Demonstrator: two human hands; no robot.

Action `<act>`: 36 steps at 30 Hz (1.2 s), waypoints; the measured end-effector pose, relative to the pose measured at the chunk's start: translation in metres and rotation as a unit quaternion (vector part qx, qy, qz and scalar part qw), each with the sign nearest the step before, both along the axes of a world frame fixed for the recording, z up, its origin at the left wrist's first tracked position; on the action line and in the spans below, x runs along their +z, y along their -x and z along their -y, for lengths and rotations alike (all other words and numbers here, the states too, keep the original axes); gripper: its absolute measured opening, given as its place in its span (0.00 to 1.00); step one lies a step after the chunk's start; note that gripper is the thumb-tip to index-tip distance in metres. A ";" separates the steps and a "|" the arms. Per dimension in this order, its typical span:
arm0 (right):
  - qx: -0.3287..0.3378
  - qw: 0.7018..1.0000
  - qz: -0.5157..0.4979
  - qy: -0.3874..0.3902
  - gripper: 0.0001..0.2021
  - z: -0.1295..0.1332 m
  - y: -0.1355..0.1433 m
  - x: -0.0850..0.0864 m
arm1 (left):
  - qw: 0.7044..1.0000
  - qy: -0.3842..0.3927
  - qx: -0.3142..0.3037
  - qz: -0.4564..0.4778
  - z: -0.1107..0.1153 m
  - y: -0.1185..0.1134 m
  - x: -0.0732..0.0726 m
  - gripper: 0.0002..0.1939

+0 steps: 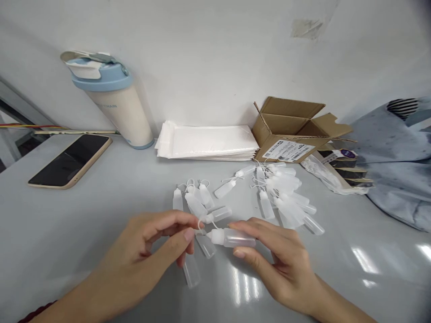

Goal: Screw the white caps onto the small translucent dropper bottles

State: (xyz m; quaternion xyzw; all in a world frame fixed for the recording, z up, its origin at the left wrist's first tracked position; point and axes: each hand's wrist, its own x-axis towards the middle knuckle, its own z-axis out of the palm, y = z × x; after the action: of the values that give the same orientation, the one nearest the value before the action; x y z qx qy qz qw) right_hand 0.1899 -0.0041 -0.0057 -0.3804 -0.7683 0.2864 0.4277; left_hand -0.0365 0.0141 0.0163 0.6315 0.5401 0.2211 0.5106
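A small translucent squeeze bottle with a white top lies sideways between my hands. My right hand grips its body between thumb and fingers. My left hand pinches the end of the thin white cap strap that loops from the bottle's neck; the small cap itself is mostly hidden by the fingertips. Several similar bottles lie loosely just beyond my left hand, some partly covered by it. Another pile of these bottles rests beyond my right hand.
A stack of white padded envelopes stands by the wall beside an open cardboard box. At left are a phone and a cream tumbler with a blue lid. Grey-blue fabric lies at right.
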 end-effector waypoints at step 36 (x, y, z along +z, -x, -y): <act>-0.088 0.965 0.207 -0.135 0.17 -0.035 -0.018 -0.012 | 0.929 -0.320 0.025 -0.183 -0.007 0.001 -0.008 0.11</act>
State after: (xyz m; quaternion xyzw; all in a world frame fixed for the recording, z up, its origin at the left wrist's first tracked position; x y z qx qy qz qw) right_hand 0.2080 0.0314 -0.0179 -0.4359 -0.8354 0.0559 0.3301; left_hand -0.0377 0.0214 0.0085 0.7771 0.5403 0.2754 0.1685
